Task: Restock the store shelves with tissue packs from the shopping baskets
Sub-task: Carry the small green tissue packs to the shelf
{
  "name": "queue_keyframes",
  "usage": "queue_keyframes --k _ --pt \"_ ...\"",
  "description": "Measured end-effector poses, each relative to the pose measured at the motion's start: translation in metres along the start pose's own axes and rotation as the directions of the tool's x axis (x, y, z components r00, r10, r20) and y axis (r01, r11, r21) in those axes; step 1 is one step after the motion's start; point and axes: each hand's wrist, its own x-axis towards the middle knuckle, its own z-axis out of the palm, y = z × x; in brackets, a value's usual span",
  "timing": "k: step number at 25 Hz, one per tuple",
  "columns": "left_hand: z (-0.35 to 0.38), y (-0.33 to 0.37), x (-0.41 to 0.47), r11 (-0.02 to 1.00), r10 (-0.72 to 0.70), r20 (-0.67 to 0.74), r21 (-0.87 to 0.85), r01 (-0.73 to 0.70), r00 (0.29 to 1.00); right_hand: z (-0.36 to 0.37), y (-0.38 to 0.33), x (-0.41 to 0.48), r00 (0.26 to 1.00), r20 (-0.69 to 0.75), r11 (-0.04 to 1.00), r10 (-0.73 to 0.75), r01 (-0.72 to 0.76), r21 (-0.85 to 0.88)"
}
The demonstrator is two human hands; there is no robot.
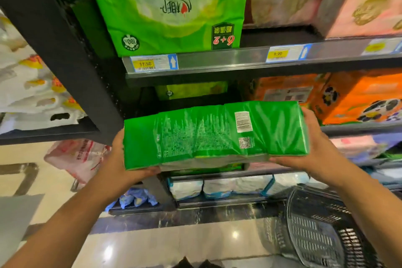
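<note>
Store shelf [217, 62], both hands gripping green tissue pack [215, 135] ends

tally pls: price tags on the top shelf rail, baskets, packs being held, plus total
Price tags on the rail: 3 (17.50 tag, 9.90 tag, blurred tag)
Black shopping basket: 1
Held green tissue pack: 1
Total: 5

We're getting bright, even store light from overhead here, with white glare spots on the glossy floor [235, 234] and sheen on the green pack [213, 135]. Wide lens bends the shelf [217, 61] edges, and the pink packs [359, 0] top right look smeared and soft
</note>
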Motion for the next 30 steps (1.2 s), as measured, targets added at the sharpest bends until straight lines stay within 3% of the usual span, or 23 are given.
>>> queue_keyframes --k 5,9,13,18,23,27,30 --pt "0.002 0.004 -0.005 0.990 0.135 -0.173 0.067 -0.125 0.976 0.005 0.002 0.022 0.986 -0.019 0.986 -0.164 0.164 0.013" --pt "0.012 -0.001 -0.001 0.991 0.116 -0.334 0.097 -0.089 0.935 0.022 0.024 0.041 0.971 -0.106 0.976 -0.216 0.215 -0.023" --pt "0.023 -0.025 0.016 0.971 0.129 -0.394 0.238 -0.034 0.910 0.037 0.057 0.055 0.949 -0.169 0.963 -0.267 0.257 -0.078" --pt "0.044 -0.042 0.036 0.974 0.002 -0.404 0.210 0.091 0.915 0.044 0.085 0.070 0.970 -0.135 0.980 -0.200 0.196 -0.043" --pt "0.047 -0.036 0.060 0.995 0.036 -0.359 0.101 0.001 0.933 0.046 0.097 0.090 0.990 -0.121 0.990 -0.078 0.091 0.104" --pt "0.064 -0.021 0.074 0.998 -0.057 -0.575 -0.026 0.051 0.816 0.048 0.097 0.112 0.983 -0.174 0.977 0.055 -0.017 0.213" --pt "0.080 -0.011 0.086 0.994 -0.104 -0.622 -0.041 0.100 0.776 0.057 0.100 0.127 0.970 -0.207 0.966 0.127 -0.073 0.247"
